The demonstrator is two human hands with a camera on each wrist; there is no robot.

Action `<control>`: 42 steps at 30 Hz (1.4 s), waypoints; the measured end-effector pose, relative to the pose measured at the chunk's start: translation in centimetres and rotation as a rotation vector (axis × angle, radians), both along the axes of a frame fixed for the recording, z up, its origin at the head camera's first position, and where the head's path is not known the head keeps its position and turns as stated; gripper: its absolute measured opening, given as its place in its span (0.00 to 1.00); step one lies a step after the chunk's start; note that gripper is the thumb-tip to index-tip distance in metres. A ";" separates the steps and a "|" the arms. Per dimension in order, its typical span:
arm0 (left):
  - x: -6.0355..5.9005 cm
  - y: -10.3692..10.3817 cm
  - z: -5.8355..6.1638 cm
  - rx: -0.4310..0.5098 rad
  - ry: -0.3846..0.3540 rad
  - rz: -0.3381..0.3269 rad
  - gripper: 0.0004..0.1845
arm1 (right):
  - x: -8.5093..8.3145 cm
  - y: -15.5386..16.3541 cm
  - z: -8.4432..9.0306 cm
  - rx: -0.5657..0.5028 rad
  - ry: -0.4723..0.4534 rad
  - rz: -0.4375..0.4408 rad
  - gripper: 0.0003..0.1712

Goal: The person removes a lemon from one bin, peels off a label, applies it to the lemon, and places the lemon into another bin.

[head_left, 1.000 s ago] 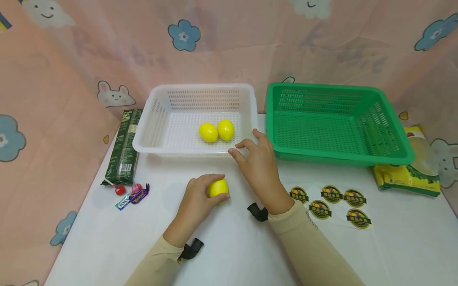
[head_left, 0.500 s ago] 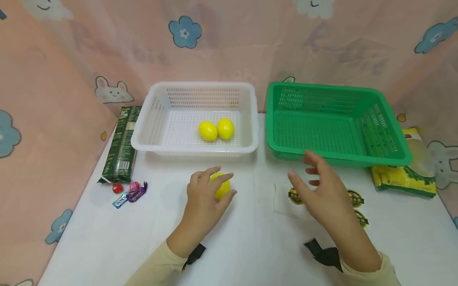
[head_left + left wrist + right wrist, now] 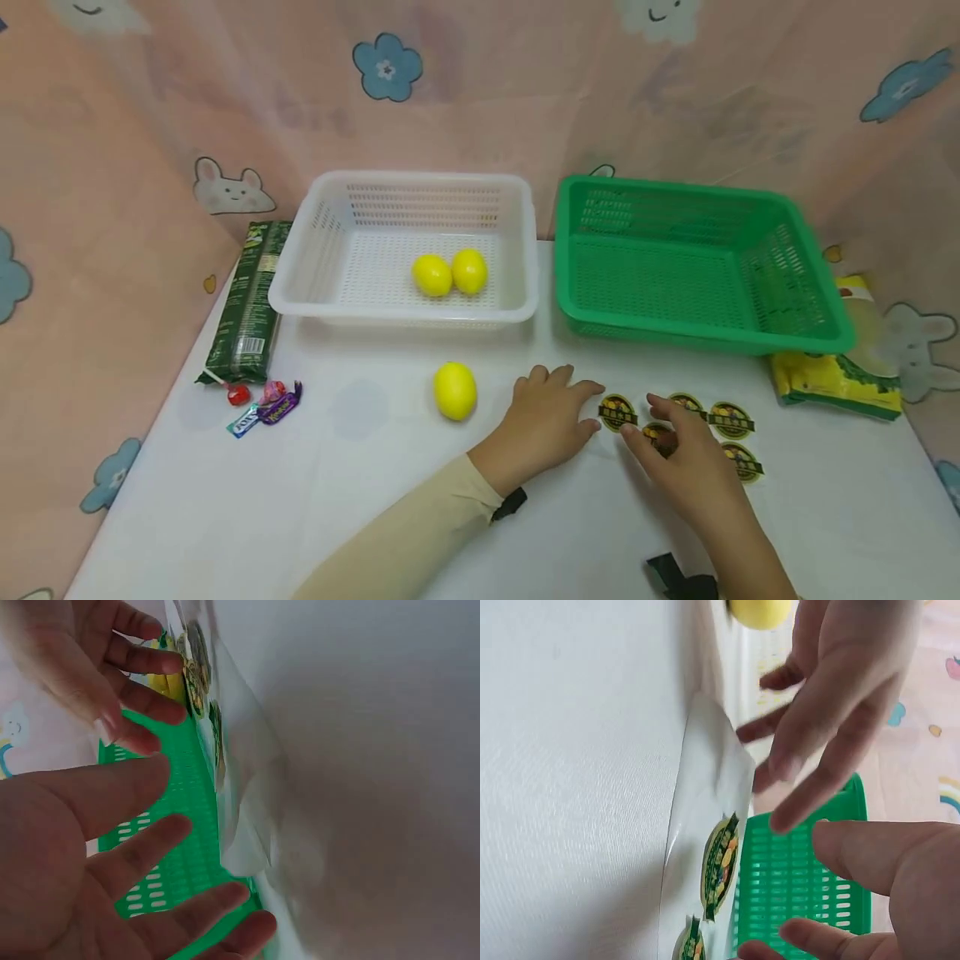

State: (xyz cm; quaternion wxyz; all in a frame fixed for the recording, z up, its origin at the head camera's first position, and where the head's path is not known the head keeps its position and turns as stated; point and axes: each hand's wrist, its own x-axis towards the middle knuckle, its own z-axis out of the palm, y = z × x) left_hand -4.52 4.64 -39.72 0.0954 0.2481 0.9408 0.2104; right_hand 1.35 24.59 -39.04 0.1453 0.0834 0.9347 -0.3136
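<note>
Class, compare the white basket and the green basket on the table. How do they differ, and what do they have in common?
The white basket holds two lemons; the green basket shows nothing inside. The white basket stands on the left, the green basket on the right. The white basket looks a little smaller than the green basket. Both are rectangular plastic baskets with perforated walls and floors, standing upright side by side at the back of the table.

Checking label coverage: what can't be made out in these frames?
- Sticker sheet: head view, right hand covers some stickers; print too small to read.
- Left hand: contact with the sheet unclear in all views.
- Yellow bag: partly behind the green basket.
- Candies: too small to read.
</note>
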 end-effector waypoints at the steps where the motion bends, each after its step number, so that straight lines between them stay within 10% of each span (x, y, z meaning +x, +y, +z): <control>1: -0.2 0.5 -0.1 -0.025 0.007 -0.006 0.24 | 0.1 -0.1 -0.1 -0.006 -0.002 -0.005 0.51; 14: -1.6 2.2 -1.8 -0.004 0.029 -0.005 0.18 | 0.1 -0.5 -0.2 0.012 0.028 -0.002 0.49; 30: -0.4 -0.6 -0.7 0.940 -0.319 0.237 0.13 | 0.6 -1.5 1.5 -0.039 0.351 -0.118 0.28; 42: 1.6 -0.6 -0.5 1.107 -0.367 0.231 0.13 | 1.0 -2.1 1.9 -0.135 0.384 -0.255 0.18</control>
